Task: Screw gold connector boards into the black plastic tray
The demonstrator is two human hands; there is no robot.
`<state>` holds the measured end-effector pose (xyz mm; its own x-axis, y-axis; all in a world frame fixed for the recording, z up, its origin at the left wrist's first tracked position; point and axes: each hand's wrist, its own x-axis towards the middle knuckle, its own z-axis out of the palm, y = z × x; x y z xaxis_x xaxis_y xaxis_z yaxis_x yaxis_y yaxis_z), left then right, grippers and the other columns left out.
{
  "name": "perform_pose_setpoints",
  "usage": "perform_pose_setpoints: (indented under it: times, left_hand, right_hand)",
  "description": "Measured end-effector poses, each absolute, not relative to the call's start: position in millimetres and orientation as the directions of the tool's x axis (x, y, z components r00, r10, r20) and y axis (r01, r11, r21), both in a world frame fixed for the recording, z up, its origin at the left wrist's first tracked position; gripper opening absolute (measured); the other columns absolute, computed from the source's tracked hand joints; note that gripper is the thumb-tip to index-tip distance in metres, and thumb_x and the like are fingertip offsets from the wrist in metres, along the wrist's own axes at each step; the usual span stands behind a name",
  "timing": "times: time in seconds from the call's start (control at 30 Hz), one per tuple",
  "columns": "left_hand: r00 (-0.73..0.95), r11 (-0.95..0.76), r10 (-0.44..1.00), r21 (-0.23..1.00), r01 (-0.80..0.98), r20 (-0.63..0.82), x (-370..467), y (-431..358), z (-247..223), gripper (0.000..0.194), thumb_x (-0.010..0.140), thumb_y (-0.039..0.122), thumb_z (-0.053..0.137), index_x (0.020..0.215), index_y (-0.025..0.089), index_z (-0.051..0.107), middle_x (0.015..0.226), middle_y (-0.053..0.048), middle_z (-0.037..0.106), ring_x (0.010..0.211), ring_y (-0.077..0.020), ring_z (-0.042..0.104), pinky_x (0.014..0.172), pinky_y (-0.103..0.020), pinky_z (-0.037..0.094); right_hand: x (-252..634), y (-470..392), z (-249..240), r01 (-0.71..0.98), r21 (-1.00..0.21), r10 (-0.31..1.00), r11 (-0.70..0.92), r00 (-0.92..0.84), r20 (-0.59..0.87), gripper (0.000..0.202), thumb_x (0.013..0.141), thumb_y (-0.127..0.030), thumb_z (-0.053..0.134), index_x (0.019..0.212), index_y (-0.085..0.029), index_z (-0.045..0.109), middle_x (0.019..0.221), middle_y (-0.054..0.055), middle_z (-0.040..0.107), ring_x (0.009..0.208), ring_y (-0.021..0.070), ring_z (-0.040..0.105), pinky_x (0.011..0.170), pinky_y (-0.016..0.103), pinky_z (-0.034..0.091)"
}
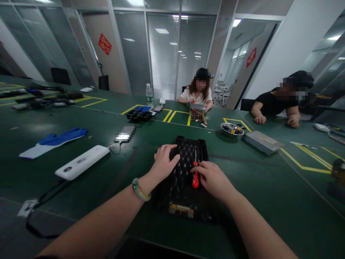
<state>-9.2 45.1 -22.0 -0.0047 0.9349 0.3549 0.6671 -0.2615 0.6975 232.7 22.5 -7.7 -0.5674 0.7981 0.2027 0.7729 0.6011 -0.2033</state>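
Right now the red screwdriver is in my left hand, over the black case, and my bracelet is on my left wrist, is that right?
Not quite: the head view shows the red screwdriver in your right hand, not your left hand. It is over the black case, and the bracelet is on your left wrist.

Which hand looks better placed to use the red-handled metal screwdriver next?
Likely the right hand: its fingers are on the screwdriver's red handle. The left hand is empty, over the black textured case.
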Motion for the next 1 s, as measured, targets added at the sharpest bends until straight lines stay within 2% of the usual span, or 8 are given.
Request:
perform_pose_setpoints:
  times: [0.13, 0.27, 0.4, 0.53, 0.63, 0.73, 0.83, 1.0]
  left_hand:
    - [-0.073, -0.197, 0.948, 0.754, 0.627, 0.308, -15, 63, -43, 0.047, 0.094, 0.036, 0.061, 0.138, 0.021, 0.055, 0.139, -0.011, 0.056, 0.124, -0.0278, 0.056, 0.114, -0.05, 0.039]
    - [-0.065, -0.152, 0.972, 0.82, 0.552, 0.224, -19, 74, -59, 0.054, 0.091, 0.031, 0.065, 0.142, 0.018, 0.054, 0.133, -0.012, 0.06, 0.109, -0.0222, 0.064, 0.101, -0.039, 0.053]
    - [-0.03, -0.165, 0.977, 0.842, 0.514, 0.21, -20, 76, -62, 0.051, 0.089, 0.02, 0.066, 0.139, 0.02, 0.059, 0.135, -0.011, 0.06, 0.111, -0.0206, 0.064, 0.105, -0.037, 0.053]
    - [-0.014, -0.2, 0.97, 0.835, 0.513, 0.241, -19, 75, -61, 0.043, 0.097, 0.032, 0.068, 0.137, 0.018, 0.058, 0.137, -0.012, 0.06, 0.119, -0.0259, 0.063, 0.103, -0.049, 0.054]
    - [-0.016, -0.211, 0.966, 0.821, 0.531, 0.258, -18, 74, -60, 0.041, 0.1, 0.037, 0.065, 0.136, 0.018, 0.059, 0.138, -0.012, 0.06, 0.119, -0.0262, 0.063, 0.1, -0.049, 0.056]
    - [-0.029, -0.203, 0.965, 0.809, 0.552, 0.262, -16, 73, -60, 0.04, 0.1, 0.038, 0.064, 0.135, 0.018, 0.06, 0.137, -0.012, 0.061, 0.118, -0.026, 0.064, 0.1, -0.049, 0.056]
    - [-0.038, -0.201, 0.962, 0.798, 0.568, 0.269, -15, 73, -61, 0.04, 0.1, 0.038, 0.064, 0.135, 0.018, 0.06, 0.138, -0.012, 0.061, 0.12, -0.0263, 0.063, 0.101, -0.049, 0.056]
    - [-0.041, -0.214, 0.957, 0.797, 0.565, 0.286, -14, 77, -65, 0.04, 0.1, 0.038, 0.064, 0.135, 0.018, 0.06, 0.137, -0.012, 0.061, 0.119, -0.0259, 0.064, 0.1, -0.049, 0.056]
  right_hand:
    - [234, 22, -9, 0.773, -0.218, 0.802, 0.595, -0.555, 0.22, 0.043, 0.093, -0.008, 0.053, 0.123, -0.031, 0.074, 0.11, 0.005, 0.069, 0.11, 0.0218, 0.064, 0.109, 0.042, 0.048]
    - [232, 20, -7, 0.793, -0.237, 0.823, 0.561, -0.502, 0.266, 0.049, 0.092, -0.007, 0.049, 0.13, -0.03, 0.071, 0.112, 0.007, 0.067, 0.107, 0.0219, 0.063, 0.105, 0.041, 0.05]
    - [228, 15, -8, 0.862, -0.299, 0.888, 0.41, -0.303, 0.346, 0.056, 0.094, -0.013, 0.046, 0.148, -0.026, 0.055, 0.128, 0.012, 0.059, 0.119, 0.028, 0.06, 0.11, 0.046, 0.048]
    - [229, 16, -21, 0.881, -0.437, 0.948, 0.182, -0.04, 0.314, 0.064, 0.097, -0.029, 0.045, 0.159, -0.013, 0.034, 0.142, 0.021, 0.053, 0.12, 0.0332, 0.066, 0.103, 0.049, 0.053]
    - [237, 22, -31, 0.835, -0.541, 0.977, 0.103, 0.018, 0.214, 0.062, 0.096, -0.036, 0.049, 0.152, -0.011, 0.043, 0.141, 0.021, 0.059, 0.121, 0.0317, 0.068, 0.098, 0.044, 0.056]
    - [247, 30, -37, 0.776, -0.626, 0.993, 0.081, -0.01, 0.116, 0.054, 0.094, -0.037, 0.049, 0.142, -0.012, 0.055, 0.118, 0.013, 0.074, 0.108, 0.0268, 0.074, 0.09, 0.038, 0.058]
    - [256, 32, -40, 0.735, -0.675, 0.997, 0.067, -0.027, 0.069, 0.058, 0.095, -0.038, 0.047, 0.146, -0.012, 0.053, 0.1, 0.009, 0.077, 0.092, 0.025, 0.076, 0.083, 0.037, 0.057]
    - [261, 28, -40, 0.694, -0.712, 0.994, 0.109, -0.081, 0.074, 0.064, 0.095, -0.039, 0.046, 0.153, -0.013, 0.048, 0.11, 0.009, 0.078, 0.104, 0.0255, 0.074, 0.094, 0.038, 0.054]
